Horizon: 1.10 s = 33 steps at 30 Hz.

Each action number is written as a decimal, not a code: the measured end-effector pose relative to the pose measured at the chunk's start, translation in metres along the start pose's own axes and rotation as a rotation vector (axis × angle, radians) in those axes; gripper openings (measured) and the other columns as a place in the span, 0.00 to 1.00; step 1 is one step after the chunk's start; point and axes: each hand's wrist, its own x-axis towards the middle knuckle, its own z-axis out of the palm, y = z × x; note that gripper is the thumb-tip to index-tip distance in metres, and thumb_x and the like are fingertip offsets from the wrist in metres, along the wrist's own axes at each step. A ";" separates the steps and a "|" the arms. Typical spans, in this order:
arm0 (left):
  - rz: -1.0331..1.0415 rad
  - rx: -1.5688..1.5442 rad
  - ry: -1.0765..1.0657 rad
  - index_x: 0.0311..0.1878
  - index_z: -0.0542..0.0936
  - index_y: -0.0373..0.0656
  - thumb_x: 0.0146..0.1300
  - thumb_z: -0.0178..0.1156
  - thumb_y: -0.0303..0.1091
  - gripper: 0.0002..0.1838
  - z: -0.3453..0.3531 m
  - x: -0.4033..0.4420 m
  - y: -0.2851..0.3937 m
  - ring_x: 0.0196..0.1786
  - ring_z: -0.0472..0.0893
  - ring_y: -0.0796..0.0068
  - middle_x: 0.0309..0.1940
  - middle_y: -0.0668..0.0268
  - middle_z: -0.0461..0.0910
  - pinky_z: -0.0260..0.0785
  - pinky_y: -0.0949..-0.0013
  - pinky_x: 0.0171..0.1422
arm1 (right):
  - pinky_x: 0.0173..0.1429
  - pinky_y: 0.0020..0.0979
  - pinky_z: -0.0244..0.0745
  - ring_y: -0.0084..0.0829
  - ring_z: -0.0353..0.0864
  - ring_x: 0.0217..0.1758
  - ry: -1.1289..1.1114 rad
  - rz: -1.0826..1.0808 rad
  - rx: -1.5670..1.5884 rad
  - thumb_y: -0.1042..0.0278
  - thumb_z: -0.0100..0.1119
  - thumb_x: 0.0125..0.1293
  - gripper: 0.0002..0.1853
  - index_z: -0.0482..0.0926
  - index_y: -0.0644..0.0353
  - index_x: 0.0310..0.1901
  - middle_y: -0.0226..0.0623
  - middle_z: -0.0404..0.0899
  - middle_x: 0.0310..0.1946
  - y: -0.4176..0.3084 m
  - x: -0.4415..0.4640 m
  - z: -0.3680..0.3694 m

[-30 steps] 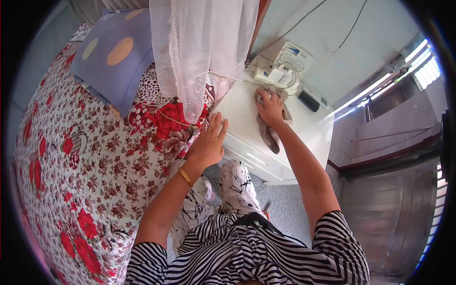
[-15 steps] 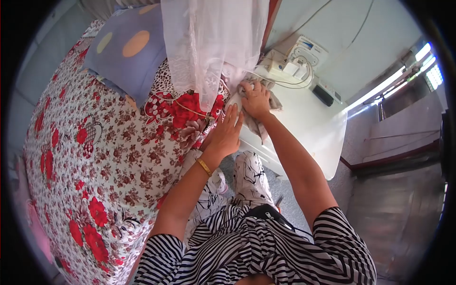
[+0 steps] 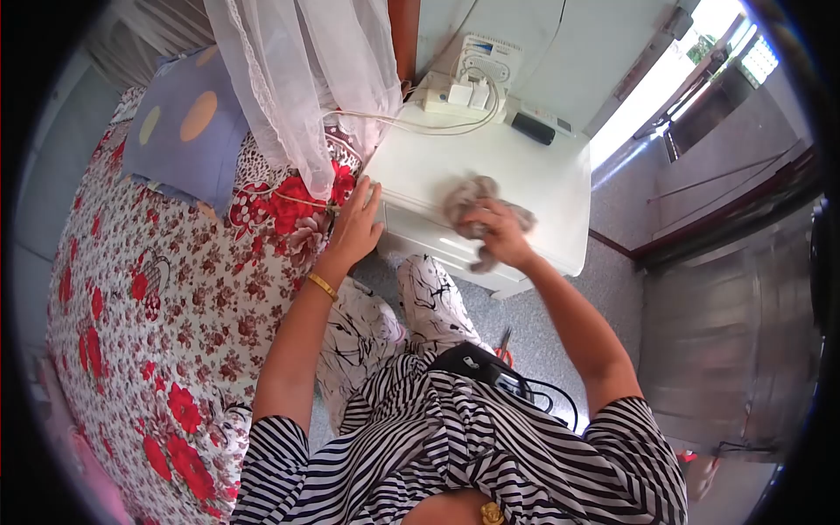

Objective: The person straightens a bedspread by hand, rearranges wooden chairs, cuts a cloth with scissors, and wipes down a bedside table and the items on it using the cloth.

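My right hand [image 3: 500, 232] has its fingers closed on a crumpled greyish-brown cloth [image 3: 477, 197], slightly blurred by motion. The cloth lies over the front edge of a white bedside cabinet [image 3: 420, 166]. At the cabinet's left front corner is my left hand [image 3: 354, 226], its fingers stretched out and holding nothing. A gold bracelet circles that wrist. Whether the left fingertips press on the cabinet's side or only rest beside it, I cannot tell. A bed with a red-flowered sheet [image 3: 210, 289] is just left of that hand.
At the cabinet's back stand white plugs with cables [image 3: 472, 94], a desk calendar [image 3: 490, 57] and a dark rounded object [image 3: 533, 129]. White netting [image 3: 289, 87] hangs by a purple pillow [image 3: 188, 131]. A metallic panel [image 3: 726, 376] is on the right, above grey floor [image 3: 560, 341].
My right hand has moved the cloth from the cabinet's back left corner to its front edge, rightward and nearer me. The left hand stays by the left corner; the view has turned right.
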 end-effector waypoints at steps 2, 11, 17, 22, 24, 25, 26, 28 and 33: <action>-0.047 0.040 0.015 0.65 0.58 0.32 0.49 0.60 0.28 0.38 0.000 0.002 0.000 0.68 0.56 0.49 0.67 0.44 0.50 0.51 0.58 0.70 | 0.62 0.45 0.59 0.44 0.68 0.57 0.076 -0.011 -0.028 0.81 0.48 0.42 0.22 0.78 0.50 0.40 0.40 0.71 0.50 0.007 -0.037 -0.028; -0.163 0.040 -0.108 0.63 0.57 0.29 0.50 0.59 0.26 0.36 -0.006 0.012 -0.005 0.67 0.58 0.48 0.66 0.40 0.50 0.53 0.62 0.70 | 0.61 0.44 0.59 0.45 0.65 0.58 0.086 0.189 -0.194 0.73 0.47 0.40 0.21 0.76 0.53 0.42 0.36 0.74 0.47 0.005 -0.074 -0.070; -0.085 0.010 -0.145 0.62 0.59 0.29 0.47 0.61 0.27 0.37 -0.016 0.011 -0.010 0.62 0.64 0.48 0.64 0.40 0.54 0.59 0.61 0.65 | 0.57 0.45 0.60 0.43 0.65 0.56 0.078 0.248 -0.239 0.52 0.58 0.55 0.20 0.73 0.45 0.50 0.32 0.70 0.49 0.024 0.009 -0.047; -0.044 0.049 -0.110 0.63 0.60 0.31 0.46 0.61 0.26 0.38 -0.014 0.009 -0.010 0.59 0.66 0.46 0.64 0.41 0.54 0.60 0.59 0.63 | 0.56 0.46 0.61 0.43 0.66 0.55 0.114 0.226 -0.378 0.48 0.59 0.55 0.20 0.74 0.43 0.49 0.33 0.71 0.49 0.033 0.080 -0.022; -0.036 0.058 -0.101 0.62 0.60 0.30 0.44 0.62 0.25 0.38 -0.012 0.008 -0.011 0.58 0.66 0.46 0.64 0.40 0.55 0.60 0.58 0.63 | 0.56 0.47 0.61 0.43 0.66 0.55 0.138 0.229 -0.385 0.49 0.59 0.55 0.19 0.74 0.43 0.48 0.33 0.71 0.49 0.041 0.107 -0.013; -0.018 0.051 -0.086 0.62 0.60 0.30 0.44 0.61 0.24 0.38 -0.011 0.007 -0.013 0.58 0.66 0.46 0.64 0.40 0.55 0.60 0.58 0.63 | 0.56 0.47 0.61 0.43 0.67 0.56 0.142 0.254 -0.446 0.49 0.59 0.56 0.20 0.74 0.43 0.49 0.34 0.71 0.49 0.045 0.121 -0.008; 0.001 0.045 -0.071 0.62 0.60 0.30 0.44 0.60 0.23 0.38 -0.011 0.007 -0.014 0.59 0.66 0.46 0.64 0.40 0.55 0.60 0.58 0.63 | 0.56 0.48 0.62 0.43 0.67 0.56 0.148 0.277 -0.506 0.48 0.58 0.56 0.20 0.74 0.42 0.50 0.35 0.71 0.49 0.047 0.132 -0.005; -0.014 0.045 -0.064 0.63 0.60 0.32 0.45 0.59 0.22 0.37 -0.009 0.006 -0.015 0.59 0.66 0.46 0.64 0.41 0.55 0.61 0.59 0.63 | 0.57 0.48 0.62 0.44 0.66 0.56 0.148 0.305 -0.513 0.48 0.57 0.57 0.20 0.73 0.43 0.50 0.36 0.71 0.50 0.044 0.153 -0.002; -0.035 0.049 0.004 0.64 0.60 0.36 0.46 0.57 0.20 0.37 0.000 0.005 -0.019 0.59 0.67 0.47 0.65 0.43 0.54 0.62 0.61 0.63 | 0.58 0.48 0.60 0.44 0.65 0.58 0.168 0.368 -0.547 0.48 0.56 0.58 0.21 0.71 0.43 0.53 0.39 0.70 0.50 0.035 0.158 0.007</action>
